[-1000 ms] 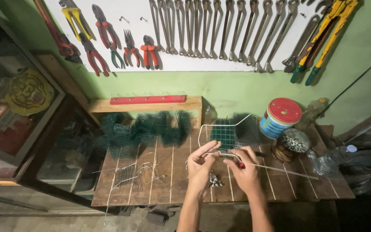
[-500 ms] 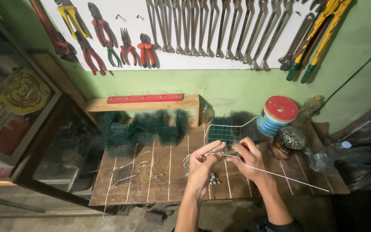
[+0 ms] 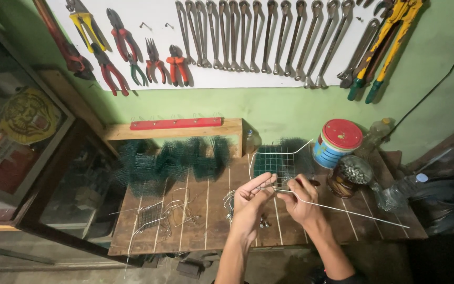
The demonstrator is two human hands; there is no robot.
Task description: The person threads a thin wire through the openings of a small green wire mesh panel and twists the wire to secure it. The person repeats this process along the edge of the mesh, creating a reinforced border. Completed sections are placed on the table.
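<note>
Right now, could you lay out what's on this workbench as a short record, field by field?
Left hand: pinching a bent wire
Right hand: gripping the same wire beside it
Behind the hands: a green mesh panel with a wire frame
Bench left: a pile of green mesh and loose wire pieces
Bench right: red-lidded tin, a jar
Wall: pliers and cutters hung in a row

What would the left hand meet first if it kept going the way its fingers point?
Probably the green wire mesh panel standing just beyond the left hand, whose fingers point up-right toward it; depth is hard to judge from above.
</note>
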